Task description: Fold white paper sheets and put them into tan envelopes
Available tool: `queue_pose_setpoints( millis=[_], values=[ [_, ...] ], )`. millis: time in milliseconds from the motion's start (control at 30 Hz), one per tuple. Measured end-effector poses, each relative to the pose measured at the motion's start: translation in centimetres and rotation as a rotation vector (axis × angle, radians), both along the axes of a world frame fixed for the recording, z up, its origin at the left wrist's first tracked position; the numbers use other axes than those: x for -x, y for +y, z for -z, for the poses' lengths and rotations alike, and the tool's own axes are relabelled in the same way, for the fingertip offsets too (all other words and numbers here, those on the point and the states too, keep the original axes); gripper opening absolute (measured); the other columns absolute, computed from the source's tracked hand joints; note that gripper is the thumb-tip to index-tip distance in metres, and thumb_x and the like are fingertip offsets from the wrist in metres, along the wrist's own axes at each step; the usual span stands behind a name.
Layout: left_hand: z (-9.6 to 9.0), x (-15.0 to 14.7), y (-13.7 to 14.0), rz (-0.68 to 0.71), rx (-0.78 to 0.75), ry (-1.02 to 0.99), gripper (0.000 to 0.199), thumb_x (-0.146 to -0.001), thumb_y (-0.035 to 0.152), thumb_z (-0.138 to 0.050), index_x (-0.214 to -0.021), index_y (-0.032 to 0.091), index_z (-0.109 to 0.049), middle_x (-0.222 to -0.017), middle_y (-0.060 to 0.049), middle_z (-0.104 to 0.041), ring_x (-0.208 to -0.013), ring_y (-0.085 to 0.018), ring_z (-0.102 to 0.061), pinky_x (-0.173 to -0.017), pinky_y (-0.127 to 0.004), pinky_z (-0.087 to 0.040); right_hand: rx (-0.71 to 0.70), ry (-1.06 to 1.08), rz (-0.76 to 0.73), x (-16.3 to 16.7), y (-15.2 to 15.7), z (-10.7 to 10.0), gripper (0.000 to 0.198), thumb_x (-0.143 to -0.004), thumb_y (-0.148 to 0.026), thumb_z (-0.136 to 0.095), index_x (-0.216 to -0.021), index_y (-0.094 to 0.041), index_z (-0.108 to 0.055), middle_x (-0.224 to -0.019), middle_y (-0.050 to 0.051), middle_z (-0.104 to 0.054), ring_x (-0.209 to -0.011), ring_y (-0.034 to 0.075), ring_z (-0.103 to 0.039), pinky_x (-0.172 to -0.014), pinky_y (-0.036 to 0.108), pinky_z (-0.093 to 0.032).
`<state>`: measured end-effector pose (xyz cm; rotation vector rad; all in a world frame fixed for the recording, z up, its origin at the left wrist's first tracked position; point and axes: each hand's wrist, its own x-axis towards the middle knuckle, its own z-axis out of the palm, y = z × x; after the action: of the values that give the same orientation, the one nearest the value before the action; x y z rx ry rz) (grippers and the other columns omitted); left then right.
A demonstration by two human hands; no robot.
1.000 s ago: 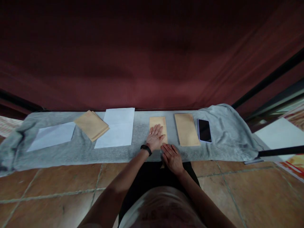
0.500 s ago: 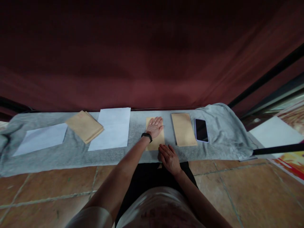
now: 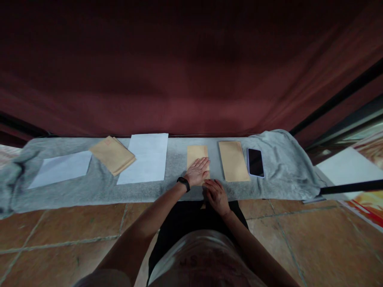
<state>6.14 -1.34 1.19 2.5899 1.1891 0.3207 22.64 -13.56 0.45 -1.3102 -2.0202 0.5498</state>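
Note:
A brown paper envelope [image 3: 196, 151] lies in front of me on the grey cloth, its long sides pointing away from me. My left hand [image 3: 198, 170], with a black band on the wrist, rests flat on the envelope's nearer half, fingers stretched out. At the envelope's near right corner is my right hand [image 3: 217, 195], fingers extended and touching or nearly touching its edge; its thumb side is partly hidden. To the right lies a neat stack of brown envelopes [image 3: 233, 161].
Right of the stack is a phone [image 3: 255, 162]. On the left, a pile of brown envelopes [image 3: 112, 154] overlaps white paper sheets [image 3: 146, 157], with another white sheet [image 3: 61, 169] farther left. A grey cloth [image 3: 176, 159] covers the bench; a dark red curtain [image 3: 191, 79] hangs behind.
My left hand has slid toward me along the envelope, uncovering its far end. My right hand stays near the lower right corner. The view has shifted slightly.

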Motion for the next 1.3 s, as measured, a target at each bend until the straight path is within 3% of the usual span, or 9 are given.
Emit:
queue_pose_setpoints(
  millis=[600, 867, 1067, 1300],
  values=[
    [-1.2, 2.1, -6.7, 0.111, -0.035, -0.073, 0.055, -0.1, 0.031, -0.045, -0.153, 0.019, -0.038, -0.161, -0.009, -0.036, -0.152, -0.022, -0.025, -0.126, -0.043, -0.015, -0.03, 0.061, 0.076, 0.2, 0.0, 0.8, 0.032, -0.089, -0.012, -0.042, -0.105, -0.024, -0.067, -0.113, 0.009, -0.07, -0.116, 0.025, -0.061, -0.116, 0.054, -0.038],
    [-0.9, 2.9, -8.3, 0.155, -0.012, -0.026, 0.068, -0.099, 0.046, -0.05, -0.156, 0.016, -0.029, -0.164, -0.013, -0.029, -0.154, -0.023, -0.018, -0.126, -0.041, -0.013, -0.005, 0.057, 0.086, 0.2, 0.1, 0.6, 0.031, -0.091, -0.015, -0.042, -0.107, -0.025, -0.067, -0.11, 0.008, -0.07, -0.113, 0.024, -0.061, -0.116, 0.051, -0.038],
    [-0.7, 3.8, -9.3, 0.204, -0.005, -0.003, 0.077, -0.096, 0.052, -0.054, -0.155, 0.01, -0.029, -0.163, -0.018, -0.027, -0.154, -0.026, -0.018, -0.126, -0.042, -0.012, 0.054, 0.098, 0.104, 0.3, 0.6, -0.1, 0.034, -0.097, -0.024, -0.038, -0.116, -0.022, -0.067, -0.117, 0.01, -0.069, -0.117, 0.024, -0.061, -0.108, 0.045, -0.046],
    [-0.6, 4.0, -9.6, 0.199, 0.04, -0.057, 0.059, -0.093, 0.046, -0.062, -0.142, 0.016, -0.051, -0.149, -0.016, -0.052, -0.149, -0.028, -0.032, -0.126, -0.045, -0.017, 0.114, -0.082, -0.12, 0.6, 3.3, -0.2, 0.046, -0.102, -0.034, -0.039, -0.147, -0.027, -0.049, -0.153, 0.006, -0.049, -0.145, 0.022, -0.04, -0.125, 0.05, -0.019]
  ],
)
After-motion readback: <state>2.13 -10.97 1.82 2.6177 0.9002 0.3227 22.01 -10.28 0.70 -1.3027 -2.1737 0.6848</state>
